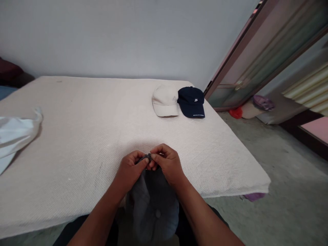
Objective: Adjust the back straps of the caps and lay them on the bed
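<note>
A dark grey cap [160, 208] hangs at the bottom centre, its crown button facing up, over my lap at the near edge of the bed. My left hand [132, 169] pinches one side of the cap's strap [148, 157] between thumb and fingers. On the other side of the same strap, my right hand [167, 162] grips with thumb and forefinger, its fingertips close beside those of my left hand. The strap's fastening is small and partly covered by my fingers.
A beige cap [165, 100] and a navy cap [191, 101] lie side by side at the bed's [84, 136] far right. White fabric [17, 133] lies at the left edge. Beyond the right side stand a door [246, 44] and a bin with a purple liner [262, 102].
</note>
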The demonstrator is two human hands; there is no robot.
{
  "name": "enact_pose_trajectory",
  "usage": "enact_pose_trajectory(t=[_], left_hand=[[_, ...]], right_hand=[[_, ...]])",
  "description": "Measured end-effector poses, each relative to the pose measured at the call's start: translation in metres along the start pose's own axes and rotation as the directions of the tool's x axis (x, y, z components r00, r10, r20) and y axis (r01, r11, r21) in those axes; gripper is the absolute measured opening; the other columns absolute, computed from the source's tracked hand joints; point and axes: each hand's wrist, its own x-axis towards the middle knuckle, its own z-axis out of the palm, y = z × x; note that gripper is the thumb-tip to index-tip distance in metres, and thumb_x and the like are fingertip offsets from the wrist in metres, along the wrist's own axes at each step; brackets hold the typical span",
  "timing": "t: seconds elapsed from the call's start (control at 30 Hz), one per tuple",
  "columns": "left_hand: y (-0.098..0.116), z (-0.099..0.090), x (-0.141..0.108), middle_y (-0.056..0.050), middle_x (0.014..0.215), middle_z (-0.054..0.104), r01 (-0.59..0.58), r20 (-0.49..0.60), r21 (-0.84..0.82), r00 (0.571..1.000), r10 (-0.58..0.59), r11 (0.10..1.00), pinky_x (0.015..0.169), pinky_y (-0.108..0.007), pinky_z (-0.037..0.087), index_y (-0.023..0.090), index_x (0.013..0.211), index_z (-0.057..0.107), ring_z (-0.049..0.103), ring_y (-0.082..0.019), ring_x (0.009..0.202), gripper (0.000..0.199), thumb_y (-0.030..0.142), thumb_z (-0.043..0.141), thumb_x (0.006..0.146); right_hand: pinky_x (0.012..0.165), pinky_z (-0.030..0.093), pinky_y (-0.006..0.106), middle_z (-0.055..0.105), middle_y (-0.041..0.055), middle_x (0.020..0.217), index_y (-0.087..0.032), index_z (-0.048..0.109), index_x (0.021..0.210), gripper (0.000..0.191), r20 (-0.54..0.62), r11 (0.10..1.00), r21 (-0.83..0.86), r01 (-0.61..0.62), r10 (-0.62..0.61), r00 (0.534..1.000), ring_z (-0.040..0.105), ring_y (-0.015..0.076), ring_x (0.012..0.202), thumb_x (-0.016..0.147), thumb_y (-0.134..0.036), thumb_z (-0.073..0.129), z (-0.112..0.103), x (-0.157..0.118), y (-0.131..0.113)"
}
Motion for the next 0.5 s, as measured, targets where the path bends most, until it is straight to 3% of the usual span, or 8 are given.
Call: enact_pose_trajectory(t=[0.5], left_hand=[[0.0041,0.0019,-0.0001,0.000,0.065,0.066,0.043,0.011,-0.051,0.999,-0.042,0.998,0.057,-0.023,0.041,0.017,0.072,0.062,0.058,-0.012,0.060,0.014,0.030,0.065,0.074]], right_hand=[[0.044,0.038,0.020,0.059,-0.0047,0.050,-0.017,0.056,0.078,0.010,-0.014,0.992,0.121,-0.029,0.031,0.999,0.055,0.0095,0.043,0.072,-0.019,0.063,-0.0009,0.0013,0.0055]])
